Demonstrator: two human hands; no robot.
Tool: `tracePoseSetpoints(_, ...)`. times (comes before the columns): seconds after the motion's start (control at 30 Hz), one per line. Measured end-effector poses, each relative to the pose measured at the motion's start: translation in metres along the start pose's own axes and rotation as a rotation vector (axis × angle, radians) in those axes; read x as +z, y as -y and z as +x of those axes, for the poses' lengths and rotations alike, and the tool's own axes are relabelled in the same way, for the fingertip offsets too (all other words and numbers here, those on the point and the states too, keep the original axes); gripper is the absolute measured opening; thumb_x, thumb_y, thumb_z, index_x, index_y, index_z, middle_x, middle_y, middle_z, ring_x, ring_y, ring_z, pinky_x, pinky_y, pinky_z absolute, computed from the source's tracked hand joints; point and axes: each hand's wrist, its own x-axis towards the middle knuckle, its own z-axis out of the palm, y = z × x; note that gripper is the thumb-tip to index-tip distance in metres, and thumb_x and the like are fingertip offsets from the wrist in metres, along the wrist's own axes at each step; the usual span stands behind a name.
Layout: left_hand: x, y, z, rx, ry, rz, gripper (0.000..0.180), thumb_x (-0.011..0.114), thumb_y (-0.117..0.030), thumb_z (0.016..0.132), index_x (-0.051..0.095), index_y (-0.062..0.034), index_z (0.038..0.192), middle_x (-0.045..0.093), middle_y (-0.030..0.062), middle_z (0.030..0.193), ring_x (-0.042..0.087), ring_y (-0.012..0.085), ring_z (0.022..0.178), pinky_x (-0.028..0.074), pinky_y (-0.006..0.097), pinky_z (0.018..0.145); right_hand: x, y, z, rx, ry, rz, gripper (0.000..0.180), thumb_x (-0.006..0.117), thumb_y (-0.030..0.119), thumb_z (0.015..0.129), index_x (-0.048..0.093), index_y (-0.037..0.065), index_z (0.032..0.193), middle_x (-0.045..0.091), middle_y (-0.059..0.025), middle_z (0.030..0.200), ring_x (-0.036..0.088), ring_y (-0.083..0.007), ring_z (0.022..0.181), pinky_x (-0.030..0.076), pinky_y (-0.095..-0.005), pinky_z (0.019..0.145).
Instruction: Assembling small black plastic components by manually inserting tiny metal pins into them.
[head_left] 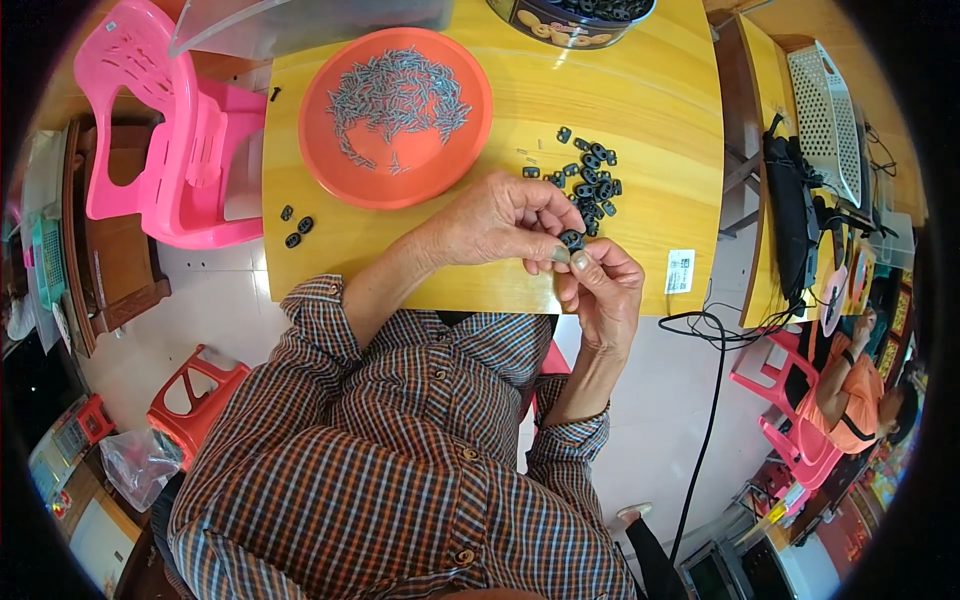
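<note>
Black two-holed plastic piece (571, 239), one: pinched between the fingers of my left hand (492, 224) and right hand (604, 288), above the counter (660, 130), near its front edge. Probably light, stiff, slightly slippery; best taken by its outer sides, fingertips only. Beside: loose pile of similar black pieces (597, 187). Orange-red round dish (312, 112): many slim grey springs or pins (395, 95). Round tin (560, 33): black parts (600, 8), heaped. Translucent bin (300, 30): contents indiscernible.

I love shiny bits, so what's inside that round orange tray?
Lots of small, grey, metal-looking pins are inside the orange tray, with bare orange showing nearer the person. The tray's bottom under the thickest heap is covered.
</note>
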Motion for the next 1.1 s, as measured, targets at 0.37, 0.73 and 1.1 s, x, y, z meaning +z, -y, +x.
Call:
tracePoseSetpoints(0.37,-0.003,0.003,-0.001,-0.038,0.061,-0.012,0.023,0.067,-0.003,0.082,0.060,0.0013,0.104,0.063,0.0057,0.076,0.063,0.0105,0.061,0.052,0.023,0.055,-0.003,0.002,0.000,0.087,0.011,-0.029,0.008,0.064,0.002,0.083,0.060,-0.004,0.082,0.065,-0.0150,0.072,0.062,-0.0142,0.050,0.050,-0.0213,0.038)
tracePoseSetpoints(0.73,-0.002,0.009,0.000,0.027,-0.017,-0.022,0.023,0.067,-0.002,0.083,0.061,0.0012,0.104,0.061,0.0043,0.078,0.061,0.0087,0.065,0.052,0.022,0.057,0.014,0.000,0.000,-0.043,-0.099,-0.094,0.009,0.060,0.005,0.087,0.059,-0.004,0.084,0.063,-0.0143,0.065,0.059,-0.0157,0.050,0.047,-0.0237,0.045)
tracePoseSetpoints(1.1,0.001,0.005,-0.001,0.043,-0.035,0.024,0.023,0.066,-0.003,0.083,0.063,0.0014,0.105,0.061,0.0042,0.078,0.059,0.0071,0.064,0.050,0.020,0.060,0.010,0.002,-0.002,-0.062,-0.071,-0.109,0.009,0.059,0.005,0.087,0.059,-0.003,0.084,0.064,-0.0143,0.069,0.061,-0.0154,0.055,0.050,-0.0245,0.049)
